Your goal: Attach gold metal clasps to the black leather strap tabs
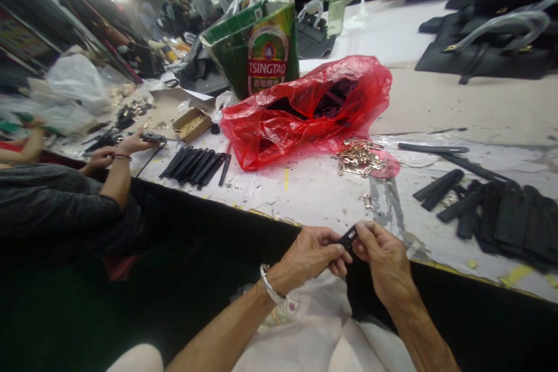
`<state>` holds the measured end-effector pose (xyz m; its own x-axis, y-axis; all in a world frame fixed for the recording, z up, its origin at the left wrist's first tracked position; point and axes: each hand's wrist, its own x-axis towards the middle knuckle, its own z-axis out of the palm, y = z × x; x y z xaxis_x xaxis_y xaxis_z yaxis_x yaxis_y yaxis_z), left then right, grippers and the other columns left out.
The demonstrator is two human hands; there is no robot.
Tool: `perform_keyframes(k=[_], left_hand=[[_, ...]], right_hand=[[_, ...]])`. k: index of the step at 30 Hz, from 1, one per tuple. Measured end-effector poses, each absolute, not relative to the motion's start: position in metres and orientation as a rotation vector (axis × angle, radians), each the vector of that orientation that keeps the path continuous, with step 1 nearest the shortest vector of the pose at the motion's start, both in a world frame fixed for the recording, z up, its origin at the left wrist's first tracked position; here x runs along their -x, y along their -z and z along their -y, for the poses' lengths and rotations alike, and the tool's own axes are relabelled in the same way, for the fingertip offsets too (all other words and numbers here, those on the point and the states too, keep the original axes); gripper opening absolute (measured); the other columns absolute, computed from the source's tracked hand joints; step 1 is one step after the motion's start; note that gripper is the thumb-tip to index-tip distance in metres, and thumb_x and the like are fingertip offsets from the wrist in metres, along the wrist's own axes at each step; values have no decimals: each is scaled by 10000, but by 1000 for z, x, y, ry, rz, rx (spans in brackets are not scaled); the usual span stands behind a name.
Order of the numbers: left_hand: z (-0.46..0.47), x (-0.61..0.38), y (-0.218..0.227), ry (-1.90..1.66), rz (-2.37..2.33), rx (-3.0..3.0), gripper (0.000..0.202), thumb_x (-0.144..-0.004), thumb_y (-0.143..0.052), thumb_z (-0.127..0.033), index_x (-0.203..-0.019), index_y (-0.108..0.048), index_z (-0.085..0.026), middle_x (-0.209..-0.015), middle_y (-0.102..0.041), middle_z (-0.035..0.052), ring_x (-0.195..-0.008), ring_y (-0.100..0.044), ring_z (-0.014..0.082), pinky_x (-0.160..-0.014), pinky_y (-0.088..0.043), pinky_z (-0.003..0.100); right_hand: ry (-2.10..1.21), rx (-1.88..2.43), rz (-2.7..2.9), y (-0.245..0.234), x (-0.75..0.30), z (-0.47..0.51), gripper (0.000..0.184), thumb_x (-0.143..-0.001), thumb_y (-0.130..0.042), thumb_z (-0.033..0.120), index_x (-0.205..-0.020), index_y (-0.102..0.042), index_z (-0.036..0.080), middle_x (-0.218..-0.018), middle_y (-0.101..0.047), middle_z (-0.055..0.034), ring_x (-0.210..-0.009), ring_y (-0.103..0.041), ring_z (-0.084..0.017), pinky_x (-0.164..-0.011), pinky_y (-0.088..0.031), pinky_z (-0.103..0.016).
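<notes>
My left hand (311,253) pinches a short black strap (349,237) in front of the table edge. A small bright slot or metal piece shows near the strap's end; which of the two I cannot tell. At that same end, the thumb and fingers of my right hand (383,258) are closed on the strap, and the fingertips hide part of it. On the table just beyond my hands lie a few loose gold metal buckles (368,202). Farther back is a heap of similar gold buckles (360,157).
A red plastic bag (261,122) with dark pieces inside stands before a green Tsingtao box (233,49). Black straps lie piled at right (505,215) and in a row at left (196,165). A co-worker's hands (131,142) work at left. Black bags (488,49) lie back right.
</notes>
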<state>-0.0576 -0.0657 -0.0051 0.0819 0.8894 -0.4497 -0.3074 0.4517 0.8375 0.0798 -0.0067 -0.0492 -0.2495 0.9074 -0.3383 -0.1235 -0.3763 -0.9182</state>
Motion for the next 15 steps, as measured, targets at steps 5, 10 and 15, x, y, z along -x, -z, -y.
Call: perform_keyframes(k=[5,10,15], left_hand=[[65,59,8,-993,-1154,-620,504,-674,-737,-554,-819,-616,-87,-722,-637,54,-547,-572,77,-565,-458,203],[65,59,14,-1003,-1168,-640,459,-699,-712,-541,-790,-593,-107,-691,-624,35,-513,-544,68,-518,-427,195],[67,59,22,-1044,-1215,-701,389,-758,-673,-496,-737,-578,-120,-649,-610,20,-486,-520,61,-492,-406,188]], right_hand=[[-1726,1250,1037,49,-78,10,438,-678,-807,554,-702,-614,162,-519,-477,40,-466,-385,-86,-430,-302,-194],[-1715,1268,1042,42,-74,10,458,-638,-820,572,-670,-612,165,-492,-472,41,-439,-379,-86,-413,-288,-203],[-1701,1274,1063,40,-72,10,453,-646,-808,573,-681,-611,167,-494,-474,41,-439,-382,-91,-415,-293,-209]])
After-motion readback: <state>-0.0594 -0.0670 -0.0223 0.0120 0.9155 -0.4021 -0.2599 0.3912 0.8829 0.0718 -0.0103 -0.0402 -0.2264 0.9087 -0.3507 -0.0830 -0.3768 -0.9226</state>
